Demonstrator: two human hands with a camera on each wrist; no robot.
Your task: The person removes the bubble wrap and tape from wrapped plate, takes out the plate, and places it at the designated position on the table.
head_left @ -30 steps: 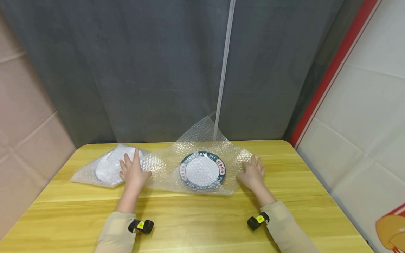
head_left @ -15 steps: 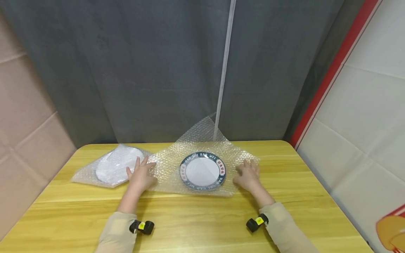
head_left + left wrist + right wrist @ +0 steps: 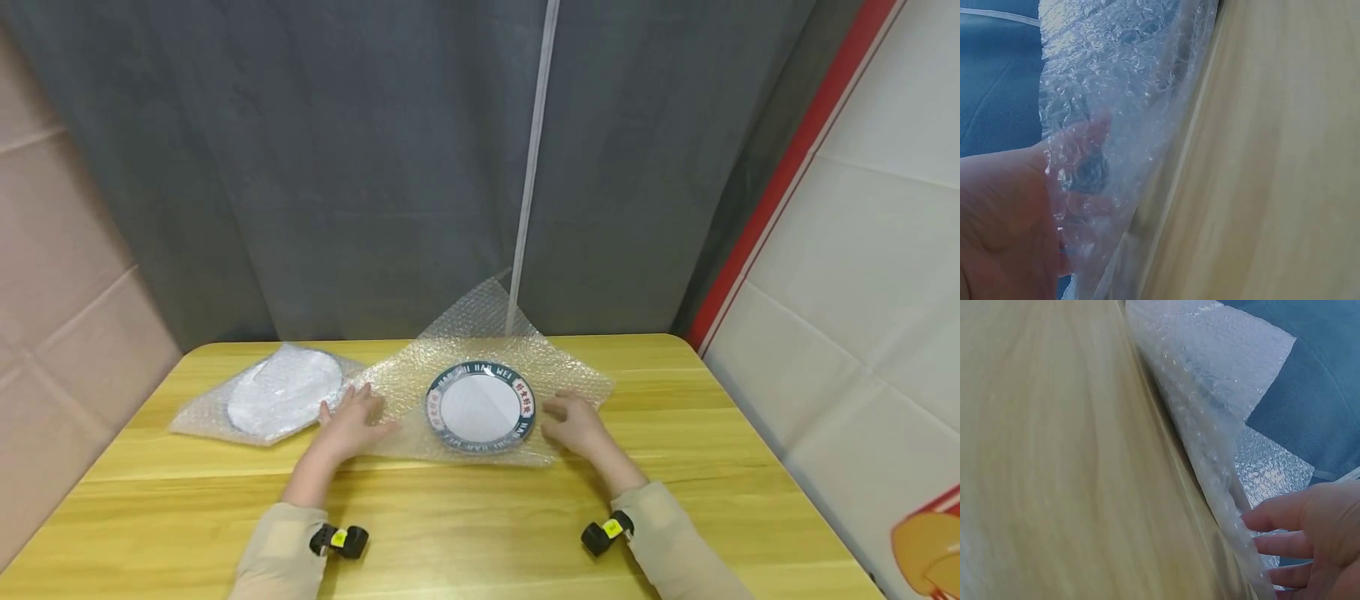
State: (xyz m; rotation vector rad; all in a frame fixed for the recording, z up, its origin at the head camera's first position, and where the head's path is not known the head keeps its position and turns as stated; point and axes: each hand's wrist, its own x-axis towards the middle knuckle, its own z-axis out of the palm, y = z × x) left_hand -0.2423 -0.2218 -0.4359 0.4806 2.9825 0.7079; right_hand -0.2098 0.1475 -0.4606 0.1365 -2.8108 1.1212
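A white plate (image 3: 480,404) with a dark green lettered rim lies on clear bubble wrap (image 3: 566,367) in the middle of the table. A layer of wrap is folded over the plate's near part. My left hand (image 3: 351,427) is at the wrap's left side; in the left wrist view its fingers show through the bubble wrap (image 3: 1094,81). Right of the plate is my right hand (image 3: 576,425), fingers reaching toward the rim. In the right wrist view, the fingertips of that hand (image 3: 1325,534) meet the wrap's edge, fingers extended and slightly spread.
A round white item (image 3: 285,392) in bubble wrap lies at the table's left, beside my left hand. A grey curtain (image 3: 360,183) hangs behind the wooden table (image 3: 465,525), and the far corner of the wrap stands up against it.
My left hand has moved right, from near the wrapped item onto the wrap's left side. My right hand has come in slightly left toward the plate. The plate has stayed put.
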